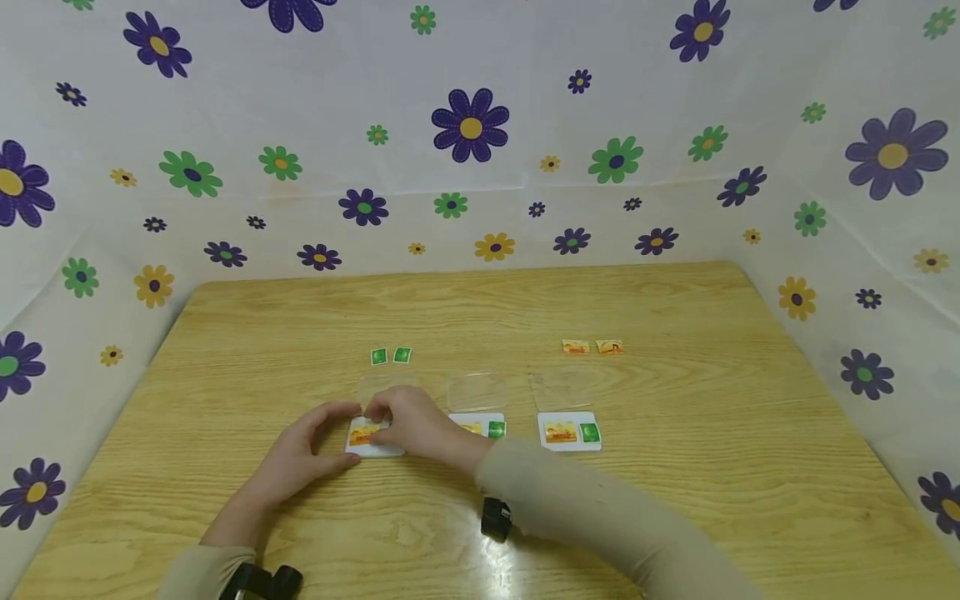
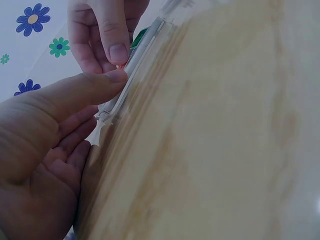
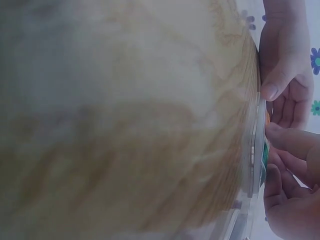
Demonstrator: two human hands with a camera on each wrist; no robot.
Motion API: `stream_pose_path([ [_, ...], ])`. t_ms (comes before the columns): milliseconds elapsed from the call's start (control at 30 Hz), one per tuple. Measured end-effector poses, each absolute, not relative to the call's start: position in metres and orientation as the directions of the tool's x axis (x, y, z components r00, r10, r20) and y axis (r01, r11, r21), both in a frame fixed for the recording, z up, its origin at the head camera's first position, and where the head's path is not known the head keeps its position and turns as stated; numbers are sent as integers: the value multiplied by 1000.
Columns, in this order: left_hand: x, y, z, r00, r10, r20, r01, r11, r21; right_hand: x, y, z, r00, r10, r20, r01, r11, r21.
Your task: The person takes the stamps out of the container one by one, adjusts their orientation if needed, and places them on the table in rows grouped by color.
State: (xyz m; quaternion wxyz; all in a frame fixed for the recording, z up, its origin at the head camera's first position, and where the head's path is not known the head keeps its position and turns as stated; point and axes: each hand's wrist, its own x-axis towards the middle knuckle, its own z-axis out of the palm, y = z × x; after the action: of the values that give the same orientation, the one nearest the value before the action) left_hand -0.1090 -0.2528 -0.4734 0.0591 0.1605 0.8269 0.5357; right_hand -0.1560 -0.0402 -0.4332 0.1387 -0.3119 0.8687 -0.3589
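Note:
My left hand (image 1: 296,454) holds a small white case (image 1: 378,450) by its left side, thumb at the near corner and fingers at the far one. On that case lies an orange-yellow picture card (image 1: 362,432). My right hand (image 1: 420,425) bends over the case, and its thumb and forefinger pinch the card's right end. A green square (image 2: 140,38) on the same case sits slightly raised beside the right thumb. To the right, a second white case (image 1: 478,418), partly covered by the right wrist, and a third case (image 1: 570,448) each carry an orange card and a green square.
Clear plastic covers (image 1: 477,392) lie behind the cases. Farther back are two green squares (image 1: 378,357) at left and two orange cards (image 1: 576,347) at right. A flowered cloth (image 1: 525,175) surrounds the wooden table (image 1: 675,517).

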Motion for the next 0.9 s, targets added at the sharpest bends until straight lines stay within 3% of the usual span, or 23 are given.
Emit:
stream_pose_path([
  [233, -109, -252, -471, -945, 321, 62, 191, 388, 902, -156, -42, -430, -763, -646, -11, -462, 558, -690],
  [900, -109, -250, -468, -949, 313, 28, 162, 413, 896, -158, -18, -419, -794, -608, -30, -368, 519, -771],
])
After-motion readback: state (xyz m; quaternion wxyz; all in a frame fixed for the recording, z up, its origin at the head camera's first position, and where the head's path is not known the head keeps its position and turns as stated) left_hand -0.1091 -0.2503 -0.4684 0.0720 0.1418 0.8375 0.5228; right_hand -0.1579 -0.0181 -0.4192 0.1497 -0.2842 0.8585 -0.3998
